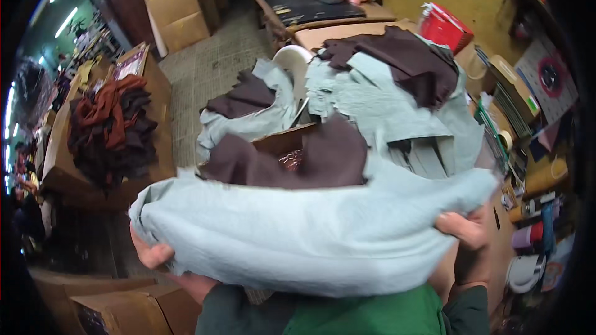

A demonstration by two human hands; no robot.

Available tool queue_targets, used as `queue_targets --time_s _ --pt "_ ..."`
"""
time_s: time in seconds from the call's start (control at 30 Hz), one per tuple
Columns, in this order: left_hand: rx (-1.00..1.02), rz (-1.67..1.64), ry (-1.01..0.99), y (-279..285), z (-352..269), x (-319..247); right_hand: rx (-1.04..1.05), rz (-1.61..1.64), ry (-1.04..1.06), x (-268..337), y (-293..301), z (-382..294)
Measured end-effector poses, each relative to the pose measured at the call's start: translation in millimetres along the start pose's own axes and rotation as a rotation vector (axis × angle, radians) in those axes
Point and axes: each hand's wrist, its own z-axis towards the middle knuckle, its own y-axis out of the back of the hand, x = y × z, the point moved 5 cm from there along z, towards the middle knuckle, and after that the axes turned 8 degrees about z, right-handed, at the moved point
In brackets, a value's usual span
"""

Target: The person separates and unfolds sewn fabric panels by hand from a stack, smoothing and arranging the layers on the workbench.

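Stretched across my front is a pale blue-green sheet of leather-like material (pixel 298 237), sagging between my two hands. My left hand (pixel 152 250) grips its left end, thumb showing and most fingers hidden beneath. At the right end, my right hand (pixel 465 229) pinches the edge, with the thumb on top. Directly beyond the sheet lies a dark brown piece (pixel 288 165); I cannot tell whether it is joined to the sheet. Farther off, a pile of pale blue-green pieces (pixel 372 95) lies on the table, with dark brown pieces (pixel 409 63) on top.
Brown and rust-coloured material (pixel 111 130) drapes over a cardboard box (pixel 160 149) at left. More cartons (pixel 125 311) stand at lower left. A red box (pixel 444 28) sits behind the pile. At right are a tape roll (pixel 505 138) and a purple cup (pixel 524 237).
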Motion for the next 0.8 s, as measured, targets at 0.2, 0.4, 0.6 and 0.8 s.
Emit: queue_targets --time_s 0.2,0.4,0.6,0.8 --pt "-0.244 -0.259 0.087 21.1 45.6 48.4 0.236 -0.147 -0.042 -16.4 -35.2 106.6" --pt "-0.172 -0.37 0.166 124.4 235.4 81.5 0.357 -0.23 0.219 -34.7 -134.7 312.7" --pt "-0.036 -0.259 0.013 214.8 335.2 -2.3 0.19 -0.27 0.554 0.2 -201.9 390.6" --pt "-0.41 -0.018 0.185 215.7 300.5 110.2 0.118 -0.252 0.119 -125.4 -187.7 416.9"
